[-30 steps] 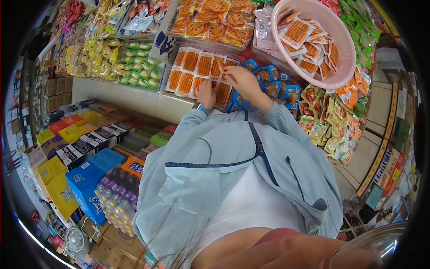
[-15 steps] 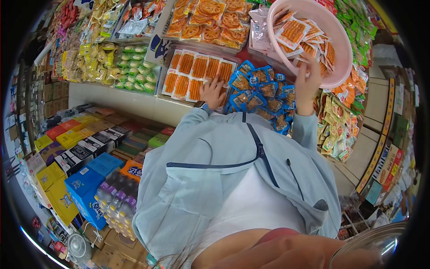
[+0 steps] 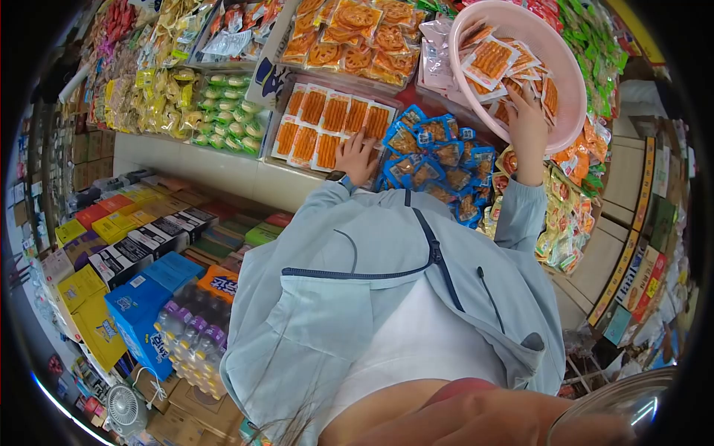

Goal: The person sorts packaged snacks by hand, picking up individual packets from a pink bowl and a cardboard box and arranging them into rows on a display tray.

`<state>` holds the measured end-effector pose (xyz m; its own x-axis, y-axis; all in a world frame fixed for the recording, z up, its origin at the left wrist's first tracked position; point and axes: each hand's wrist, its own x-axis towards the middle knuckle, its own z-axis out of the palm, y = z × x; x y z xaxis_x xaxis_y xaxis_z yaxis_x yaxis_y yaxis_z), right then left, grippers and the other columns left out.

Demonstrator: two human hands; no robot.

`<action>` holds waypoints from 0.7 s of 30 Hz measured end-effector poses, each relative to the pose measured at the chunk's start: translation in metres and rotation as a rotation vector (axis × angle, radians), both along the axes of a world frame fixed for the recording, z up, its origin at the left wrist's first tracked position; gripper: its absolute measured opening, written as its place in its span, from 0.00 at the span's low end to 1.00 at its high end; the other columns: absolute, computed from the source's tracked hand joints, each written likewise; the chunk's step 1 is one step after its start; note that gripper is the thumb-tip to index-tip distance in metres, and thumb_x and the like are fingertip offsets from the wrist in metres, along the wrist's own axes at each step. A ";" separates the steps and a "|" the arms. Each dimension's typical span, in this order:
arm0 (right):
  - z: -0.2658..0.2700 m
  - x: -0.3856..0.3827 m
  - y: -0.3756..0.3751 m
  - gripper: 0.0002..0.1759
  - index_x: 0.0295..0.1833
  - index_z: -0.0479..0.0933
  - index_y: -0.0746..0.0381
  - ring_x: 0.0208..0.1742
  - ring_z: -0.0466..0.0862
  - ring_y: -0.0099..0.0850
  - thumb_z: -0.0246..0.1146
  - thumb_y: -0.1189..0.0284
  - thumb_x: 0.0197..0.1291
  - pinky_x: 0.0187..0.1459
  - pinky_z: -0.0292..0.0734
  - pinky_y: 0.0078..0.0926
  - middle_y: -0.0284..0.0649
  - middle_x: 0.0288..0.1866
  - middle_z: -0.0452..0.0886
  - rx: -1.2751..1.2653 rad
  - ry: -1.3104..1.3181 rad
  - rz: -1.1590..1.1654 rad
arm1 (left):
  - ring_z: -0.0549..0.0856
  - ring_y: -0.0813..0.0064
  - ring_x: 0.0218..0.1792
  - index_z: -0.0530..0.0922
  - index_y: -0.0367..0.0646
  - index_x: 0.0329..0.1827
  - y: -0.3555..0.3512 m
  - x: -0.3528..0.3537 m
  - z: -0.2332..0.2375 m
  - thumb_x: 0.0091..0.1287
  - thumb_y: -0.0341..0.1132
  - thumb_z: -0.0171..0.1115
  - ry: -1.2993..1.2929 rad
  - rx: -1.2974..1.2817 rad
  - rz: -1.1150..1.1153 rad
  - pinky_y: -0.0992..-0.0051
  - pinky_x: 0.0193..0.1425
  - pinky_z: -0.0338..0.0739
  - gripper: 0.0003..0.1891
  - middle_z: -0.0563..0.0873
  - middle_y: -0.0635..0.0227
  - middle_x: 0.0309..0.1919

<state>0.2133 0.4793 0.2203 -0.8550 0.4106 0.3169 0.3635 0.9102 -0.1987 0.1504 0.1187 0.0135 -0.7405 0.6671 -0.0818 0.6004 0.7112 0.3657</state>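
Two bare hands reach forward from our pale blue jacket (image 3: 320,327), set well apart. Our left hand (image 3: 357,158), with a watch (image 3: 337,176) at its wrist, lies with its fingers loosely spread over the near right part of the flat packets (image 3: 335,111), which show orange sticks and sit in two neat rows inside a shallow tray (image 3: 343,80); we see it touch them without closing around any. Our right hand (image 3: 529,132) dips into a tilted pink basin (image 3: 571,82), its fingers partly bent over a loose heap of similar orange packets (image 3: 491,61), and we cannot tell whether it has hold of one. Between the hands, just beside the tray, we find a pile of blue packets (image 3: 428,175). Beyond the tray lie bags of orange slices (image 3: 364,33), and to its left, green-and-white packets (image 3: 230,111). Nearer us than the basin, on the right, spread beige packets (image 3: 569,215). Farther out, low on our left, stand a blue carton (image 3: 141,320), a pack of purple-labelled bottles (image 3: 193,334) and a small fan (image 3: 125,406).
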 end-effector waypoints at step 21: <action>-0.083 -0.035 -0.182 0.11 0.47 0.84 0.62 0.32 0.87 0.35 0.63 0.69 0.63 0.35 0.82 0.29 0.40 0.41 0.88 -0.665 0.236 0.474 | 0.75 0.54 0.58 0.74 0.34 0.56 -0.026 -0.013 0.004 0.60 0.23 0.50 -0.053 0.749 0.474 0.61 0.68 0.65 0.19 0.78 0.52 0.52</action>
